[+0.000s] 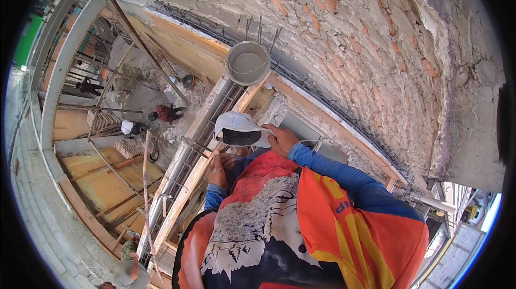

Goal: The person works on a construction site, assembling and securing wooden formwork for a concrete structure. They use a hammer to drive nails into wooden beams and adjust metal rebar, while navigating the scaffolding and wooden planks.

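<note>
A light grey cap [237, 129] is in front of my chest, its dark inside facing me. My right hand [281, 141] is closed on the cap's right edge, fingers bent over it. Just below the cap's left side is my left hand [219, 167], its fingers loosely apart and partly bent, with nothing visible in them. Beyond the cap, a round bucket [248, 64] of wet grey mortar sits where the formwork and steel bars meet at the wall.
A rough brick wall [344, 36] rises beyond and to the right. Steel reinforcement bars [183, 168] run between boards on my left. A deep drop shows several people on the ground [166, 113] far below. A long wooden pole [147, 197] stands at the left.
</note>
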The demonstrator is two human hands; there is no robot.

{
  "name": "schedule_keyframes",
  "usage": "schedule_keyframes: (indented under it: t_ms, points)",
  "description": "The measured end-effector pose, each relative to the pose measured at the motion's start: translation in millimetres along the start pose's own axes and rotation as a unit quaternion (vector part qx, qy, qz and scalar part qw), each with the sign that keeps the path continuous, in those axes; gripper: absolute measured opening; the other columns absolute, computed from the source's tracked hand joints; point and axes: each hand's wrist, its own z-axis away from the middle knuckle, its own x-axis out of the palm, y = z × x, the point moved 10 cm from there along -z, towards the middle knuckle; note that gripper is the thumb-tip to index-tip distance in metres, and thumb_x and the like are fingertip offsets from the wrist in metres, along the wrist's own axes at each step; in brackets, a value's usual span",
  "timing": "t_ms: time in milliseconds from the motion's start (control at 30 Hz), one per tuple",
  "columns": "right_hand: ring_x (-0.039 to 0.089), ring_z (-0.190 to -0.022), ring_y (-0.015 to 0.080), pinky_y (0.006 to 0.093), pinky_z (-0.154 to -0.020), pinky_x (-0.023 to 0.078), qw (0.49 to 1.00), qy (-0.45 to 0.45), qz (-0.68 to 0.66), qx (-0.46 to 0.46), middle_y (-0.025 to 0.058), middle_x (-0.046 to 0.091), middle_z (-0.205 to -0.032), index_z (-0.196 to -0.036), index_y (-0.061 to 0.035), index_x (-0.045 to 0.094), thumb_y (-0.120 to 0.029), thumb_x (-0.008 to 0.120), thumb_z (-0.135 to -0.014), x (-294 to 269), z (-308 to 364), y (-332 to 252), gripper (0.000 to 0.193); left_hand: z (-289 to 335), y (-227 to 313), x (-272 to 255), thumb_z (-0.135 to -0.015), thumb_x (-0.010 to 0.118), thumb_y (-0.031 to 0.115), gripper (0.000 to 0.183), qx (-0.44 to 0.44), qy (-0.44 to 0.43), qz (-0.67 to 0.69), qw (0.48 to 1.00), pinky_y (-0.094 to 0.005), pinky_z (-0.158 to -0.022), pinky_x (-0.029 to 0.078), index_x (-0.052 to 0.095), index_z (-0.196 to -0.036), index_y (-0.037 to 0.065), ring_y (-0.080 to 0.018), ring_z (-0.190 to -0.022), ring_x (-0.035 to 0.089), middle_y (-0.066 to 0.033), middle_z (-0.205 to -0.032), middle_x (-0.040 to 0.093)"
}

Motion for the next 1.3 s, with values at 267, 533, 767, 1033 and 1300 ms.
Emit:
schedule_keyframes:
  t_ms: [267,533,767,1033,1300]
  points:
    - [0.062,-0.099,0.0403,0.048,-0.088,0.048,0.96,0.207,0.047,0.181,0.0234,0.062,-0.11,-0.131,-0.0126,0.05,-0.016,0.047,-0.093,-54,51,181,0.038,-4,-52,-186,-0.095,0.06,0.032,0.026,0.091,0.118,-0.274,0.95,-0.0248,-0.058,0.047,0.064,-0.086,0.008,-0.0122,-0.063,0.061,-0.0048,-0.079,0.068]
    - [0.061,-0.108,0.0369,0.0469,-0.09,0.051,0.903,0.232,0.134,0.336,0.0136,0.053,-0.13,-0.133,-0.0246,0.048,-0.019,0.046,-0.095,-126,27,289,0.039,50,-85,-276,-0.093,0.061,0.031,0.026,-0.046,0.206,-0.268,0.94,-0.0294,-0.053,0.048,0.059,-0.098,0.006,-0.0165,-0.065,0.063,-0.0076,-0.085,0.068]
    - [0.063,-0.101,0.0399,0.0509,-0.084,0.051,0.877,0.243,0.199,0.363,0.0118,0.057,-0.126,-0.133,-0.0313,0.049,-0.021,0.044,-0.095,-150,-15,366,0.04,99,-123,-305,-0.096,0.058,0.03,0.03,-0.07,0.219,-0.279,0.932,-0.0294,-0.061,0.052,0.06,-0.103,0.001,-0.0164,-0.072,0.066,-0.0097,-0.086,0.069]
    - [0.062,-0.109,0.0361,0.0501,-0.089,0.05,0.876,0.172,0.278,0.356,0.0101,0.052,-0.136,-0.141,-0.0328,0.04,-0.013,0.04,-0.094,-109,-87,450,0.051,144,-111,-250,-0.096,0.057,0.03,0.031,-0.115,0.215,-0.417,0.876,-0.0292,-0.066,0.053,0.061,-0.104,0.0,-0.0173,-0.077,0.066,-0.0105,-0.088,0.069]
    - [0.064,-0.101,0.0408,0.0496,-0.082,0.053,0.863,0.21,0.3,0.349,0.0112,0.047,-0.14,-0.147,-0.0377,0.026,-0.009,0.043,-0.092,-56,-135,470,0.064,135,-135,-284,-0.096,0.056,0.031,0.035,-0.141,0.223,-0.413,0.871,-0.0299,-0.067,0.053,0.06,-0.105,-0.003,-0.0196,-0.076,0.068,-0.0132,-0.091,0.069]
